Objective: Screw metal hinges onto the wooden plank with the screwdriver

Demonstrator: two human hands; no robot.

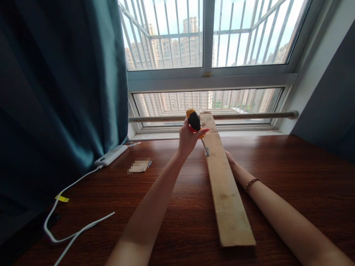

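My left hand (189, 136) is closed around the black and yellow handle of a screwdriver (194, 120). The screwdriver's shaft slants down to a small metal hinge (207, 151) at the left edge of a long wooden board (226, 192). Where the tip meets the hinge is too small to make out. My right hand (229, 159) is at the board's right edge, partly behind it, with its fingers hidden. The board stretches away from me toward the window, its far end overlapping a metal rail in view.
On the brown wood-grain tabletop (177, 207), a small pale piece (139, 166), blurred out, lies beside a few thin screws (150, 163). A white power strip (111, 155) and its cable (74, 184) lie at left by the blue curtain (91, 92). The metal rail (249, 115) crosses before the window.
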